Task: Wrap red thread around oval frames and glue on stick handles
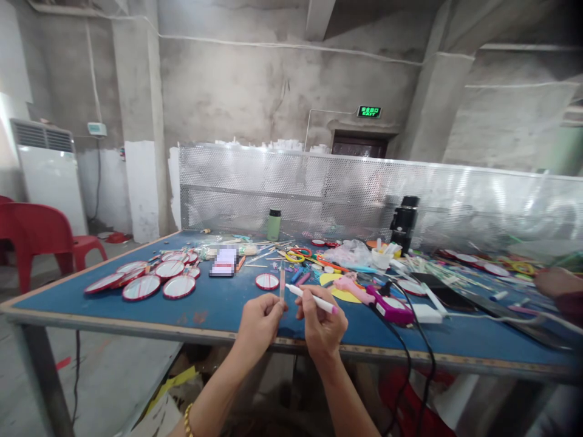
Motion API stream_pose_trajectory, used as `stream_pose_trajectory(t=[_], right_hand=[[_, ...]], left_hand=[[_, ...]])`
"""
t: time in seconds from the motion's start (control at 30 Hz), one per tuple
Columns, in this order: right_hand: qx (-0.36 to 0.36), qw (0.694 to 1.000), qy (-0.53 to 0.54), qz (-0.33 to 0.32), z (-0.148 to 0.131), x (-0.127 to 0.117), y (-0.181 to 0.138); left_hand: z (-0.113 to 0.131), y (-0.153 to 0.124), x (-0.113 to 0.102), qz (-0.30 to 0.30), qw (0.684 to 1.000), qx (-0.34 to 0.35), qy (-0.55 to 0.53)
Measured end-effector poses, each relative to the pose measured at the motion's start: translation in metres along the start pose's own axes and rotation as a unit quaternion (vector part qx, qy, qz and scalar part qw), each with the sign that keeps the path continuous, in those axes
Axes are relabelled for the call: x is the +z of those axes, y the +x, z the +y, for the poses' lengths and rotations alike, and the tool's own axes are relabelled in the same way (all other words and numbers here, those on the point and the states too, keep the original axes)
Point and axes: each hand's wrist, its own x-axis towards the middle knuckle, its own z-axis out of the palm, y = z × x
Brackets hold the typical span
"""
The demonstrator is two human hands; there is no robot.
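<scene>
My left hand [260,320] is closed in a pinch on a thin flat stick [282,283] that it holds upright over the front edge of the blue table [218,306]. My right hand [321,325] is closed round a white pen-like tool [310,298] with a pink end, its tip pointing left at the stick. Both hands hover just in front of the table edge. A single red-rimmed round disc [266,281] lies on the table just behind the stick.
Several red-rimmed discs [150,277] lie at the table's left. A pink and purple glue gun [387,303] with black cords, a yellow sheet, scissors, sticks, a green bottle [274,225] and a black flask [404,223] crowd the middle and right. Another person's hand [553,281] shows far right. Red chairs [40,233] stand left.
</scene>
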Motion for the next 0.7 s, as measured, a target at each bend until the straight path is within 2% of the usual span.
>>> stream_pose_trajectory(t=[0.7], right_hand=[[0.009,1.000,-0.004,0.001,0.0020,-0.0002,0.0000]], left_hand=[[-0.0002,0.0003,0.0015,-0.001,1.000,0.002,0.005]])
